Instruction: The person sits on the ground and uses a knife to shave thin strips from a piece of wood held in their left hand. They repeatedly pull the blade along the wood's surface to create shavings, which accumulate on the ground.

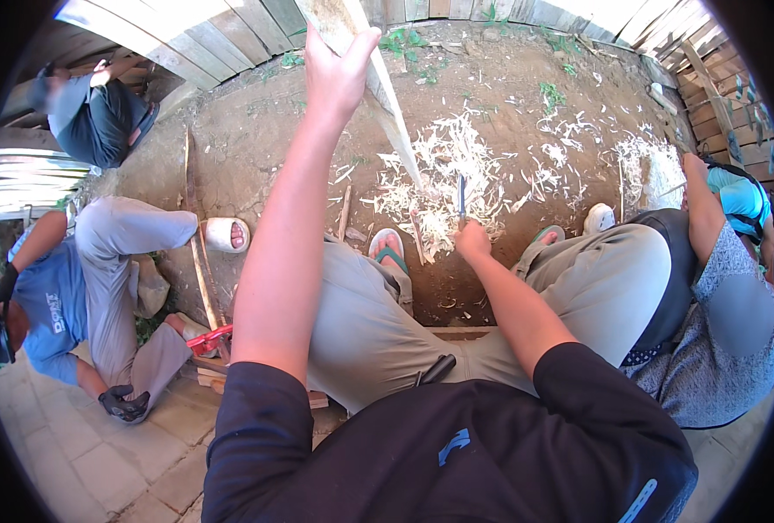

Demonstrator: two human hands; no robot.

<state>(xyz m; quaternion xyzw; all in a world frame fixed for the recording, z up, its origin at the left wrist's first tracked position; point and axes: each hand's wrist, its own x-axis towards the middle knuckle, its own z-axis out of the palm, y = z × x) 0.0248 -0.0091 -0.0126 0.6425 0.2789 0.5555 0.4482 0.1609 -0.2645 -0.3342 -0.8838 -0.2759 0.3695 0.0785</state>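
Observation:
My left hand (339, 74) is raised far in front of me, closed around a long pale wooden stake (385, 96). The stake slants down to the right, its narrow lower end among the wood shavings (457, 166) on the dirt. Low between my knees, my right hand (472, 241) is wrapped round the handle of a knife (461, 202). Its dark blade points up and away from me, a little right of the stake's tip and apart from it. The upper end of the stake runs out of the picture.
A seated person in blue (60, 301) is at the left, beside a long stick (202, 261) and a red-handled tool (210, 340). Another person (99, 109) crouches farther back. Someone in grey (718, 322) sits close on my right. A plank fence (230, 35) borders the far side.

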